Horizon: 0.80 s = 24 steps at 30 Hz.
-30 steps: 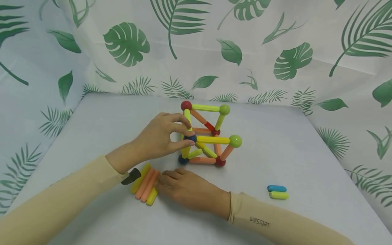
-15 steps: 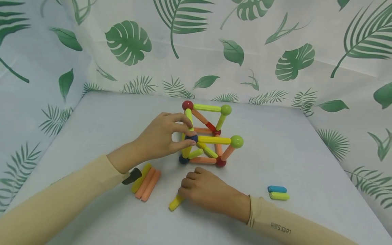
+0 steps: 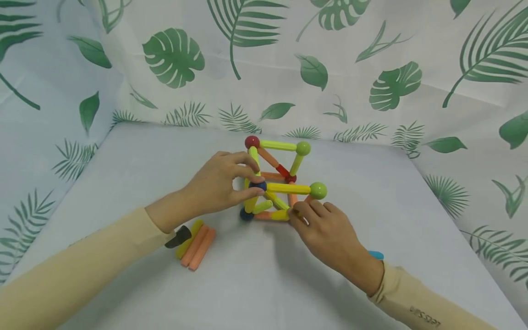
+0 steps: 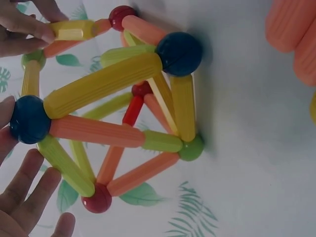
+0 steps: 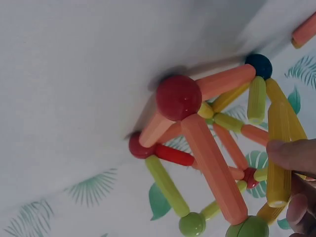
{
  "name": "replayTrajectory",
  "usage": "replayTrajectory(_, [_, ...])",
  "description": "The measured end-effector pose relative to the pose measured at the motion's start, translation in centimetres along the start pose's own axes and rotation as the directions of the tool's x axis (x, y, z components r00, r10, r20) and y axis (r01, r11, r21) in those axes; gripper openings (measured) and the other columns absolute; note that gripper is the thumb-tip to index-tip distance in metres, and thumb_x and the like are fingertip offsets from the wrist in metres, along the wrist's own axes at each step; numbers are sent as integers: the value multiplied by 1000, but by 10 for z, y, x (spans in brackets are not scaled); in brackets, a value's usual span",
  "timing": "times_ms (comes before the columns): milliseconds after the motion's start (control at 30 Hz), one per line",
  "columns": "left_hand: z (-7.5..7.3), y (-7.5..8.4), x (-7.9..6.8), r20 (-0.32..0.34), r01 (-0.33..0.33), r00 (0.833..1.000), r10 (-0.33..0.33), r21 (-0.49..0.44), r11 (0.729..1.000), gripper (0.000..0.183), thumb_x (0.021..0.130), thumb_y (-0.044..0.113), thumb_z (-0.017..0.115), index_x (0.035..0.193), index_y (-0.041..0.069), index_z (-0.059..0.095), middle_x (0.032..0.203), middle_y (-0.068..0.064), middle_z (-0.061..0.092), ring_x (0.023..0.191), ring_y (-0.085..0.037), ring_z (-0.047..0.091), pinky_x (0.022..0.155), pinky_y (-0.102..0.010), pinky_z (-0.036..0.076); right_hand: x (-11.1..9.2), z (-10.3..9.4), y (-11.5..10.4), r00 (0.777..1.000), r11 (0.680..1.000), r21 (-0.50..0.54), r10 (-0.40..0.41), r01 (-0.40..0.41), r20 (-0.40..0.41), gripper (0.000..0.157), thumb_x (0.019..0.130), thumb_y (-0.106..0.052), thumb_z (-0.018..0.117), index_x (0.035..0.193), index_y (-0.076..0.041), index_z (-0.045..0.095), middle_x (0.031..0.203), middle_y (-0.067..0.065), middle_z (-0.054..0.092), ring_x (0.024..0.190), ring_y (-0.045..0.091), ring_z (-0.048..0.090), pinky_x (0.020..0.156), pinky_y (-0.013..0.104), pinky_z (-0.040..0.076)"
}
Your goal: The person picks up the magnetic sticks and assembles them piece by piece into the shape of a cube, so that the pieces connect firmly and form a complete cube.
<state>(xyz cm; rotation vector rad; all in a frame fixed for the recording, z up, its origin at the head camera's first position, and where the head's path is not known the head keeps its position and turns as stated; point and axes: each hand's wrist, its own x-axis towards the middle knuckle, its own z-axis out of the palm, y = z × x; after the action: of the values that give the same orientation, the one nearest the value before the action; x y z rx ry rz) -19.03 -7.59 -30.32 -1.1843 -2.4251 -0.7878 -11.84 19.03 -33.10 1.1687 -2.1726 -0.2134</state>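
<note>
A box-like frame of coloured magnetic sticks and balls stands on the table, its yellow top front stick [image 3: 288, 189] running to a green ball [image 3: 318, 190]. My left hand [image 3: 216, 183] pinches the dark blue ball [image 4: 30, 119] at the frame's near top left corner between thumb and fingers. In my right hand [image 3: 330, 236] is a loose yellow stick [image 5: 279, 153], pinched by thumb and fingers. That stick overlaps the lower front orange stick in the head view. The lower front red ball [image 5: 178, 97] is hidden behind the right hand there but plain in the right wrist view.
Left of the frame, two orange sticks [image 3: 199, 247] and a yellow stick [image 3: 180, 250] lie side by side, close by the left sleeve. A blue stick [image 3: 376, 255] peeks out behind the right wrist. Leaf-printed cloth [image 3: 264, 68] walls the table's back and sides.
My right hand has picked up the yellow stick from the left group and carried it right and up to the frame's front. The left hand stays on the blue ball.
</note>
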Motion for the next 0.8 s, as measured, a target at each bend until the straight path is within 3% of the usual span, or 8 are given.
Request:
replayTrajectory(200, [1,1,0,-6,2,1000,-2,-10,1000,20,84,33,85,91,15,80,105,2,65,97,-15,63,95,-48,42,2,5,3,999,999,-28,22,-23,-44,27,75,-1,88,97,8,75,88,17,59,70,30,60,47,30,44])
replayTrajectory(800, [3,-2,-3,3,13,1000,-13,-3,1000,24,85,34,84,100,16,81,108,0,66,100,-16,63,98,-50,42,4,16,6,997,999,-47,21,-24,-71,30,76,0,87,103,7,75,92,17,63,68,29,62,46,32,47])
